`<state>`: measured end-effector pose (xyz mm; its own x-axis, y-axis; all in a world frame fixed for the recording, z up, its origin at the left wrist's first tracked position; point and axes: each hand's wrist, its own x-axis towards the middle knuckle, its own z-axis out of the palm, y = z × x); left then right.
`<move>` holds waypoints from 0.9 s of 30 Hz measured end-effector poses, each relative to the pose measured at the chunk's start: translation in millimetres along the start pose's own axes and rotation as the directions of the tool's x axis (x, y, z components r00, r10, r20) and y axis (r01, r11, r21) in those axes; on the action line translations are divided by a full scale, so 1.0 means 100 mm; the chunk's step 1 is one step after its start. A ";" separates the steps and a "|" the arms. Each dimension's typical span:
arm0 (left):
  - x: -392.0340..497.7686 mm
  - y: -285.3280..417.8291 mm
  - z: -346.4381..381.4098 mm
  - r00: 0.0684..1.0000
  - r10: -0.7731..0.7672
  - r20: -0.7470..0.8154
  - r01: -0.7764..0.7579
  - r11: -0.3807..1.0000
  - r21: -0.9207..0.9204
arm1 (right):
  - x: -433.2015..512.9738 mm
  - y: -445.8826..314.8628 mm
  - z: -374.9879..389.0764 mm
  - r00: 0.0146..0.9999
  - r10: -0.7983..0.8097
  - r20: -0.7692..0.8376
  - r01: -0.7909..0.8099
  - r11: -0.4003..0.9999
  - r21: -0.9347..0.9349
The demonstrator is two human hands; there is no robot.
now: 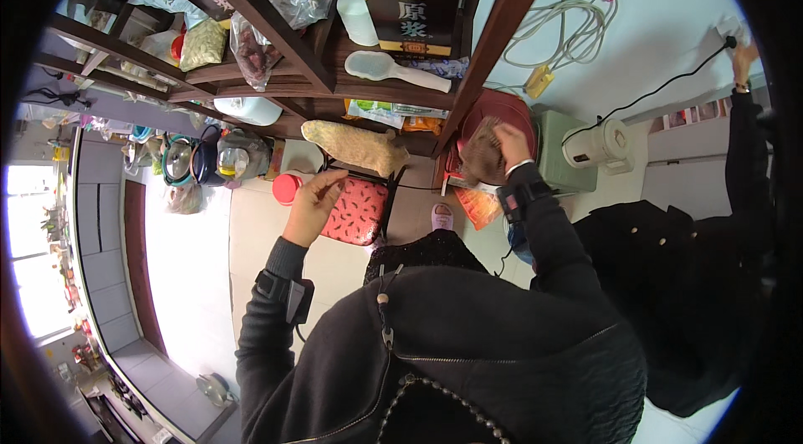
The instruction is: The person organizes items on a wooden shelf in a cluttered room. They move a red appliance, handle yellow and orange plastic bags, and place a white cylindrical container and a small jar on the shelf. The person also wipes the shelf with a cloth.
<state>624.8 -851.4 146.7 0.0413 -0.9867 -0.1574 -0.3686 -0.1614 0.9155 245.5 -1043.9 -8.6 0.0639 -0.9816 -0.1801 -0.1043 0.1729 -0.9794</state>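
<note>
My right hand [513,144] grips a crumpled brown cloth [483,154] in front of a dark red round basin or bin [502,110]. My left hand [315,202] hangs in the air with bent fingers apart and nothing in it, over the edge of a stool with a red patterned seat [359,211]. Just beyond it, a pale yellow fuzzy cloth-like bundle [354,146] lies at the front of the lowest shelf. A red round lid [287,189] shows left of the stool. On the shelf above lies a white-handled brush [396,70] near a black box [411,10].
A dark wooden shelf unit [389,90] with bags and boxes stands ahead. At right are a green cabinet [568,158], a white electric kettle [599,146] and a coiled cable [564,30]. Another person in black [684,293] stands close at right, a hand [744,61] at a wall plug.
</note>
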 end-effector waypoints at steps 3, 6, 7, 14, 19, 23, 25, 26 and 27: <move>0.05 0.20 0.12 0.998 0.016 -0.066 -0.020 0.998 -0.055 | 0.43 -0.47 -0.18 0.990 0.124 -0.061 -0.072 0.844 0.531; 0.07 0.39 0.27 0.994 0.019 -0.105 -0.015 0.999 0.036 | 0.95 -0.88 -0.16 0.974 -0.226 -0.009 0.192 0.806 0.560; 0.06 0.45 0.32 0.992 -0.007 -0.123 0.013 0.999 0.047 | 1.12 -0.97 -0.11 0.950 -0.307 -0.060 0.304 0.863 0.404; -0.24 0.81 0.40 0.976 -0.126 -0.178 0.155 0.975 0.159 | 1.98 -0.75 0.53 0.798 -0.598 0.071 0.559 0.692 -0.458; -0.35 0.85 0.36 0.973 -0.050 -0.227 0.092 0.980 0.179 | 1.99 -0.81 0.42 0.943 -0.077 0.324 0.264 0.765 -0.587; -0.36 0.76 0.21 0.967 -0.115 -0.227 0.160 0.968 0.191 | 1.46 -1.52 -0.53 0.875 -0.468 -0.121 0.454 0.882 -0.128; -0.36 0.67 0.10 0.983 -0.077 -0.169 0.097 0.989 0.114 | 1.18 -2.00 -1.19 0.713 -0.560 -0.421 0.560 0.817 -0.138; -0.35 0.62 0.05 0.988 -0.032 -0.152 0.048 0.994 0.103 | 1.04 -2.23 -1.55 0.660 -0.531 -0.532 0.556 0.821 -0.129; -0.32 0.57 0.00 0.990 -0.009 -0.142 0.020 0.997 0.077 | 0.88 -2.44 -1.94 0.629 -0.526 -0.572 0.468 0.844 -0.262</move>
<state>602.2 -829.4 203.6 0.1761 -0.9781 -0.1114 -0.4383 -0.1792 0.8808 83.6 -1188.0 232.5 -0.4726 -0.7551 0.4543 -0.3178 -0.3348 -0.8871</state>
